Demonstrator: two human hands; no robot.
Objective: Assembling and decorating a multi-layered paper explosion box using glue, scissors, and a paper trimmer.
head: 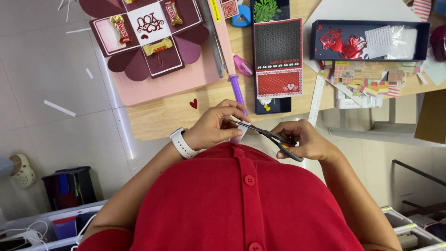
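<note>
Just off the near edge of the wooden desk (162, 116), the right hand (309, 139) grips dark-handled scissors (272, 137) whose blades meet a small pale paper piece (241, 135) pinched in the left hand (216, 125). A purple pen (238, 93) lies on the desk just beyond the left hand, with an opened maroon gift box (148, 35) farther back.

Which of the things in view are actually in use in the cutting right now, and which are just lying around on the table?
In use: scissors in the right hand; small pale paper piece pinched by the left hand.

Lying about: opened maroon box card, purple pen, dark tray of red cutouts, paper scraps, ruler.
</note>
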